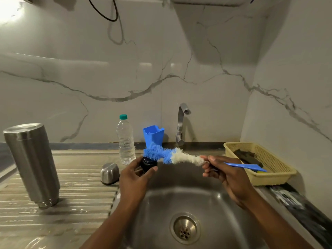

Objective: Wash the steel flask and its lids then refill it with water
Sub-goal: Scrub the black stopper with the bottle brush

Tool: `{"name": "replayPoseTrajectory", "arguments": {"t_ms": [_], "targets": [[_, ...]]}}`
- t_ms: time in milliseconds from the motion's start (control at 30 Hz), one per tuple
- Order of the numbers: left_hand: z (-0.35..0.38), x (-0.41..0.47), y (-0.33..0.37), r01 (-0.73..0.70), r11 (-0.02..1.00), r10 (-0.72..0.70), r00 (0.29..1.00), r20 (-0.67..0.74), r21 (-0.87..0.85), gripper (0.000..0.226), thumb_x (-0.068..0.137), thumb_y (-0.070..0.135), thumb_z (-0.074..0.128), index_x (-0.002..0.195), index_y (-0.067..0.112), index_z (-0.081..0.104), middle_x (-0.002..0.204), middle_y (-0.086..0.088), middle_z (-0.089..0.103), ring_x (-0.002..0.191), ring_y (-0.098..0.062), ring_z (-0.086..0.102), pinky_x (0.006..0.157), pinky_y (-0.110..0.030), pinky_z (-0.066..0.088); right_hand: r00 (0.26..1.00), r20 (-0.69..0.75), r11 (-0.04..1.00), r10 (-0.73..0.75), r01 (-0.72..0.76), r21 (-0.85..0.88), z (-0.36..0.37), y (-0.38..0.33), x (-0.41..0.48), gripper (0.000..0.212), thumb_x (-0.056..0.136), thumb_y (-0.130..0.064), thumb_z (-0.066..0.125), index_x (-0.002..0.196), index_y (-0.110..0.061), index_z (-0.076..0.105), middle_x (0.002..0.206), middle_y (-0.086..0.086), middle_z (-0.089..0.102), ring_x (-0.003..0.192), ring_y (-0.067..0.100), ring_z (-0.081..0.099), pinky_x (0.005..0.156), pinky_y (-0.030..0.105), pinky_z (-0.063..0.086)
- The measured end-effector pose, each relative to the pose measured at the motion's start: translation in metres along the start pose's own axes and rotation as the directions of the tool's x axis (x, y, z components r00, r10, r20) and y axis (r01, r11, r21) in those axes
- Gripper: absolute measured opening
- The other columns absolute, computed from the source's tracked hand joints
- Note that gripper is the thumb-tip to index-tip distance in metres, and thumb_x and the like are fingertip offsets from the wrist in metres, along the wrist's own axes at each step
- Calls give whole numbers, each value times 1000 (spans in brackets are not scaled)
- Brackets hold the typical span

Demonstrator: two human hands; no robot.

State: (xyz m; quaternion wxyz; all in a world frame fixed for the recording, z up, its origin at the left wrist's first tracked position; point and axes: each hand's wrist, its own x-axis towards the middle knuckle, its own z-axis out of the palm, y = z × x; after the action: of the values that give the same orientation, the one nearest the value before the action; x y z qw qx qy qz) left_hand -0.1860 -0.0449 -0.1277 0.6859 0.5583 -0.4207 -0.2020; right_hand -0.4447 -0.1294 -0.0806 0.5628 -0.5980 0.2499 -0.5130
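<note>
Head view, left hand: the left hand (137, 174) is curled around the black inner lid (147, 165), fingers closed on it, holding it above the back-left edge of the sink basin (212, 200); a wet, small lid could slip and drop toward the drain (185, 228).
Head view, right hand: the right hand (221, 170) pinches the bottle brush (172, 155) where the bristles end and the blue handle begins, fingers shut on it; the blue bristle tip touches the lid's top.
Brush risk: the long bristle shaft bends easily, so hard scrubbing may flick water out of the basin, or skid off the lid.
Steel flask: the steel flask (32, 164) stands mouth down on the wet ribbed drainboard (80, 198), well left of the hands; an elbow swing could topple it.
Steel cap: the steel outer cap (110, 173) sits inverted just beside the left hand; a nudge could roll it into the basin.
Water bottle: the plastic water bottle (125, 141) stands near the brush tip and could be knocked over.
Tap: the tap (181, 123) shows no water running.
</note>
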Motion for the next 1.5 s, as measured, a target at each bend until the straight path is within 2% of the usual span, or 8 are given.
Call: {"name": "replayPoseTrajectory", "arguments": {"t_ms": [233,367,567,700,800,1067,1367,1500], "targets": [[6,-9,2,7,1000,-7,999,37,15,41,85,18,86,123,28,73,100,21,79,94,1,75,79,-23,63,999,37,999,26,-27,31,10,6,-3,26,93,-18,62,104,-7,83,91,25,74,82,29,71,75,38,64],[-3,-1,-2,36,999,-36,999,-6,-5,39,85,19,87,113,41,71,101,20,80,96,1,75,90,-37,62,999,-4,997,47,-47,69,2,4,-3,26,96,-14,59,101,-7,84,89,23,74,80,27,70,74,37,64],[3,-1,-2,61,997,-62,998,-5,-50,42,83,16,88,120,29,75,104,9,82,99,-11,78,94,-46,62,999,5,997,53,-53,54,2,5,-2,28,91,-20,62,104,-7,83,91,24,74,82,29,71,76,40,63],[3,0,-3,78,996,-77,997,18,-44,40,82,22,89,119,29,75,104,9,82,102,-12,77,94,-41,61,998,2,996,64,-64,64,-2,4,-3,28,90,-22,62,103,-7,83,89,22,74,80,28,70,75,39,63],[7,-4,-2,79,994,-76,996,39,-69,30,82,15,88,108,26,76,96,9,82,94,-9,78,80,-25,62,997,49,998,63,-64,22,6,7,-5,29,92,-23,61,106,-10,83,93,23,75,84,28,72,78,40,63],[2,2,-3,164,970,-169,985,-13,-181,29,86,9,83,110,22,73,103,-3,82,102,-23,79,102,-51,58,998,25,995,59,-61,76,2,6,-4,29,90,-21,62,104,-7,83,92,26,74,83,30,71,76,39,64],[6,2,1,417,735,-381,906,184,-535,48,85,12,72,129,-6,64,121,-24,75,113,-37,74,97,-49,60,996,17,987,85,-87,138,1,12,-2,29,91,-20,62,107,-5,82,94,25,73,84,28,72,77,38,65],[4,9,2,403,638,-425,895,136,-656,41,91,12,70,127,-8,62,120,-26,74,112,-37,74,92,-48,61,998,-22,984,66,-61,166,-5,5,0,29,90,-17,62,104,-1,81,91,27,72,80,28,71,72,36,64]]}}
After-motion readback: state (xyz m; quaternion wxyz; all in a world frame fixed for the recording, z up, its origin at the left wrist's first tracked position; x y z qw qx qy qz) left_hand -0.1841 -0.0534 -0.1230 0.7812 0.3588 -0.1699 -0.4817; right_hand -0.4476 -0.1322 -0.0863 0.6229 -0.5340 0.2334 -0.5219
